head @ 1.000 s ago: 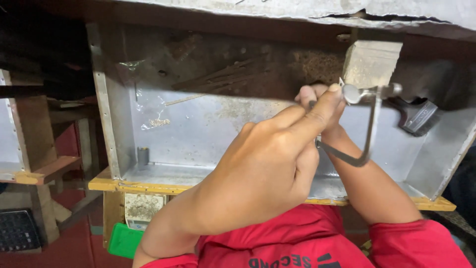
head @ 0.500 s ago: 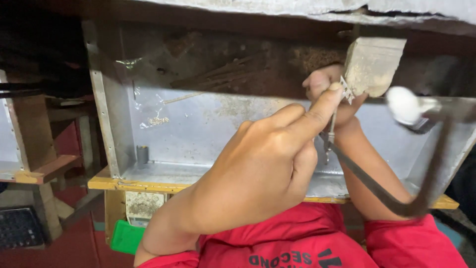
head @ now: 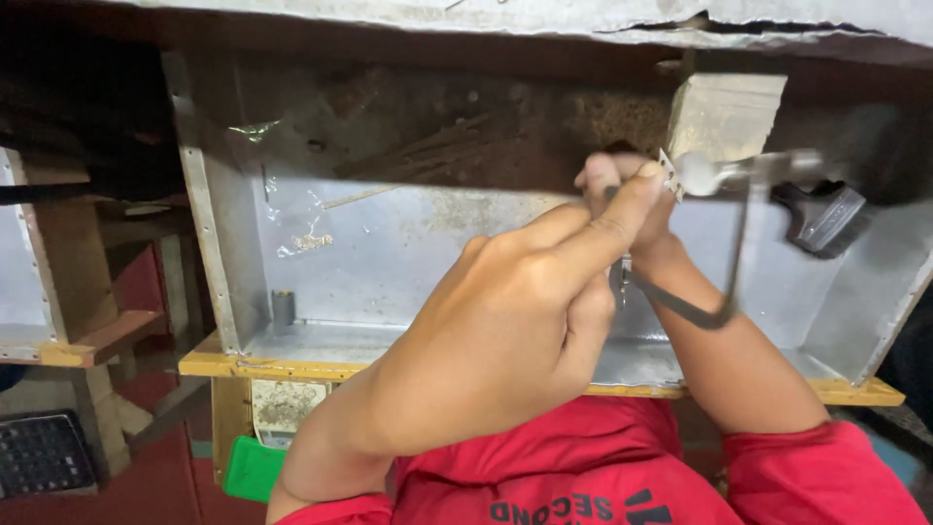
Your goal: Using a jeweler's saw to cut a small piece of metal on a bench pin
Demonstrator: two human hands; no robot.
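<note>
Left hand (head: 505,321) pinching small metal piece (head: 668,173), right hand (head: 632,209) gripping metal tool (head: 724,233), dim sheet-metal box (head: 389,253), wooden frame (head: 292,367)

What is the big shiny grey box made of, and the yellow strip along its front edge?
The big grey box looks like thin sheet metal: dull silvery, with faint reflections and a riveted corner strip. The yellow strip looks like painted wood, flat and chipped. The left hand is raised in front of them.

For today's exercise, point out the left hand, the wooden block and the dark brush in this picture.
left hand (head: 505,321), head view, on the back of the hand.
wooden block (head: 724,115), head view, on its pale front face.
dark brush (head: 821,216), head view, on its head.
</note>
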